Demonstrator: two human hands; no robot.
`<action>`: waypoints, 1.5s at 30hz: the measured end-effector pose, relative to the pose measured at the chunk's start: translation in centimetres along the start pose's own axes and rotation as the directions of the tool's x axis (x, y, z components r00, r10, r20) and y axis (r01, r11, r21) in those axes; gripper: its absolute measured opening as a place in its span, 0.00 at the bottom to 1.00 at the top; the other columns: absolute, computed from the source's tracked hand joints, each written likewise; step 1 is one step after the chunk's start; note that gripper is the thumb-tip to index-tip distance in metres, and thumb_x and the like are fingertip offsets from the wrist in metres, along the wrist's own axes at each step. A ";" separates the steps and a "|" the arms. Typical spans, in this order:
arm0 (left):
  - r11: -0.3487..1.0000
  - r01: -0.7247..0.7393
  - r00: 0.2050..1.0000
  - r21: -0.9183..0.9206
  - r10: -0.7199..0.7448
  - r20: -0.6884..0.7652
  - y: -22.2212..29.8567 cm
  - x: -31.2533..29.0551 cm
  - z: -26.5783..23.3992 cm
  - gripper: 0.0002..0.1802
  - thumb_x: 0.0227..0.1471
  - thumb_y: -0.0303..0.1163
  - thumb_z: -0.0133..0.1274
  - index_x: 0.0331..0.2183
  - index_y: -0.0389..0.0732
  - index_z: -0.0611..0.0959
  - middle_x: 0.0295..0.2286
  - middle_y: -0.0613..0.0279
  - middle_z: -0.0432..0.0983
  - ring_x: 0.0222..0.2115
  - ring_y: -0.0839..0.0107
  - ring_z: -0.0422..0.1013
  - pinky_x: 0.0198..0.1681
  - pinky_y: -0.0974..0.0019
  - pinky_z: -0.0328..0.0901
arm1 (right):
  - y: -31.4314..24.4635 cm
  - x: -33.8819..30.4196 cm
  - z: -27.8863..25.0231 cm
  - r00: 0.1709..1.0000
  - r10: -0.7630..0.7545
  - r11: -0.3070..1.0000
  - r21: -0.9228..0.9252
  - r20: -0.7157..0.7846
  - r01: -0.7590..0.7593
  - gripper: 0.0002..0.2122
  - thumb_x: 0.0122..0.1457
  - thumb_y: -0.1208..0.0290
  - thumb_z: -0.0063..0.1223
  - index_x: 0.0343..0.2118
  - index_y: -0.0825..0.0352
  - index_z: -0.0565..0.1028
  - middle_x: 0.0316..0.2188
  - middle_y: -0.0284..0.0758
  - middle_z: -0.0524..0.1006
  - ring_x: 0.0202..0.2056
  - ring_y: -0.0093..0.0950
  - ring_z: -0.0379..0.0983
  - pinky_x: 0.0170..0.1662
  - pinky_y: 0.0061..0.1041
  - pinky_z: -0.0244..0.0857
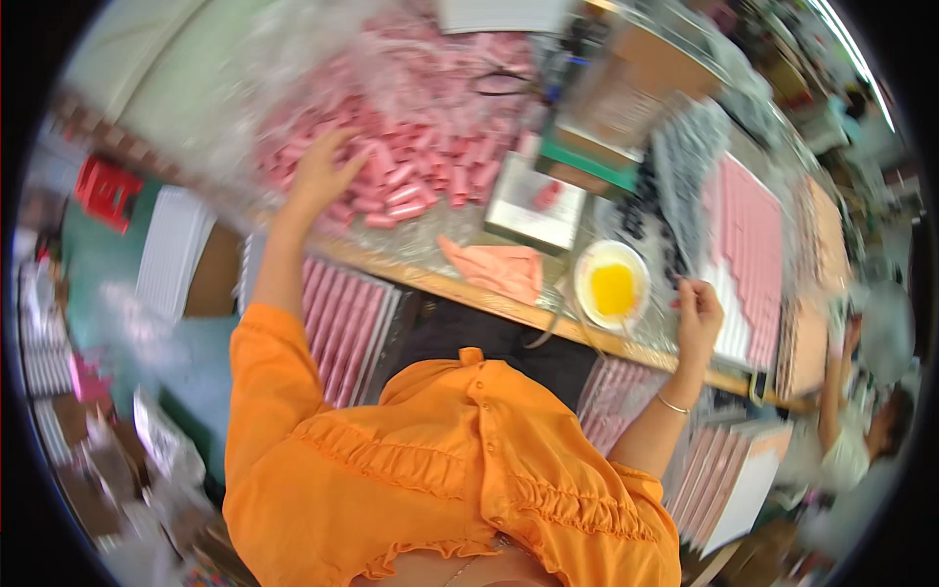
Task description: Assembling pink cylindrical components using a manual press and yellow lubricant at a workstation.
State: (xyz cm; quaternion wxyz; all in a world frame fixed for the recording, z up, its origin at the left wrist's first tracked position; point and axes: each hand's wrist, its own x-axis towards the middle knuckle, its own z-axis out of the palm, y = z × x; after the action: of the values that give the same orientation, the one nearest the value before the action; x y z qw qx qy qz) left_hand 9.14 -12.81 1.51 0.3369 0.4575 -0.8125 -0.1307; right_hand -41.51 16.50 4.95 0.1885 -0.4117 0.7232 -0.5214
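On the table (421, 240), to the upper left of centre, a big loose heap of pink tubes (421, 161), partly under clear plastic film (264, 103). At the left side of it an open left hand (323, 178), with fingers spread and thumb well apart — nothing visible between them. Because of blur, cannot tell whether touching the tubes or only just above. Farther to the right, between a white bowl (642, 276) with yellow contents and a white board (732, 323) under rows of pink pieces (753, 245), a right hand (699, 311) with thumb and fingers drawn together, as in a pinch. Cannot tell whether holding some small piece.

From here, several risks to judge. With a hasty sweep in the heap, quite possible to push loose tubes over the near edge. With a low swing of the right wrist, possible to knock the bowl and to spill yellow over the orange cloth (497, 271). By a careless touch, possible to disturb the tight rows. On the white box (514, 207), only a single pink piece (550, 195) — after a bump, likely to roll off.
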 end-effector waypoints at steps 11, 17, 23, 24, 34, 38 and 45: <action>0.970 0.238 0.944 -0.044 -0.220 0.245 4.5 -2.2 2.3 0.19 0.47 0.33 0.65 0.39 0.33 0.81 0.30 0.59 0.79 0.31 0.73 0.74 0.36 0.70 0.67 | -0.4 -5.3 3.9 0.912 -0.392 0.839 -0.359 0.122 0.409 0.07 0.47 0.78 0.63 0.30 0.66 0.78 0.38 0.37 0.76 0.41 0.38 0.71 0.41 0.34 0.64; 0.887 0.385 0.912 -0.256 -0.324 0.251 1.7 -3.8 2.3 0.16 0.49 0.30 0.64 0.39 0.33 0.80 0.31 0.65 0.78 0.29 0.79 0.73 0.33 0.74 0.67 | -1.4 -4.3 5.8 0.813 -0.496 0.643 -0.499 0.305 0.580 0.06 0.46 0.76 0.63 0.29 0.63 0.78 0.38 0.35 0.76 0.40 0.36 0.70 0.42 0.35 0.61; 0.764 0.414 0.910 -0.495 -0.356 0.212 8.2 -4.5 0.2 0.18 0.50 0.23 0.60 0.44 0.33 0.79 0.41 0.61 0.76 0.39 0.75 0.73 0.43 0.72 0.69 | -1.8 -4.2 5.8 0.877 -0.456 0.804 -0.354 0.149 0.478 0.05 0.48 0.76 0.61 0.29 0.64 0.79 0.38 0.37 0.76 0.40 0.37 0.71 0.44 0.35 0.61; 0.642 0.391 0.919 -0.659 -0.312 0.241 10.0 -4.5 0.5 0.19 0.50 0.22 0.59 0.46 0.33 0.78 0.44 0.60 0.75 0.42 0.74 0.72 0.45 0.71 0.69 | -1.9 -4.2 5.7 0.876 -0.460 0.804 -0.350 0.146 0.481 0.05 0.48 0.76 0.61 0.29 0.64 0.79 0.38 0.37 0.76 0.40 0.37 0.71 0.44 0.35 0.61; 0.327 0.515 0.776 -0.792 0.215 0.593 23.3 -5.8 10.7 0.17 0.48 0.16 0.58 0.43 0.33 0.80 0.40 0.61 0.74 0.41 0.75 0.72 0.43 0.72 0.69 | -5.2 -6.5 6.8 0.944 0.013 0.680 0.690 0.328 -0.250 0.03 0.61 0.77 0.54 0.35 0.71 0.76 0.39 0.31 0.76 0.40 0.19 0.72 0.47 0.20 0.65; 0.391 0.458 0.788 -0.799 0.238 0.568 25.8 -5.8 12.1 0.16 0.48 0.16 0.59 0.42 0.32 0.80 0.40 0.61 0.73 0.40 0.75 0.71 0.45 0.73 0.67 | -5.3 -7.0 6.5 0.968 -0.051 0.804 0.585 0.246 -0.106 0.02 0.59 0.76 0.56 0.34 0.68 0.76 0.39 0.33 0.77 0.41 0.23 0.72 0.45 0.22 0.65; 0.482 0.263 0.905 -0.836 0.178 0.387 28.9 -7.5 15.6 0.18 0.44 0.16 0.62 0.41 0.31 0.81 0.36 0.65 0.73 0.34 0.78 0.68 0.37 0.76 0.63 | -5.5 -6.4 4.8 0.870 -0.493 0.840 -0.251 0.019 0.481 0.07 0.50 0.73 0.62 0.31 0.67 0.77 0.39 0.38 0.76 0.41 0.37 0.72 0.46 0.33 0.65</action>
State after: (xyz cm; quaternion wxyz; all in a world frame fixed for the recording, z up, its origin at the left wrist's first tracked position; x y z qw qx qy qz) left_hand -17.52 7.75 1.77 0.3337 0.2022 -0.6718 -0.6296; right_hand -32.16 18.06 7.14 -0.0199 -0.5899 0.6584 -0.4671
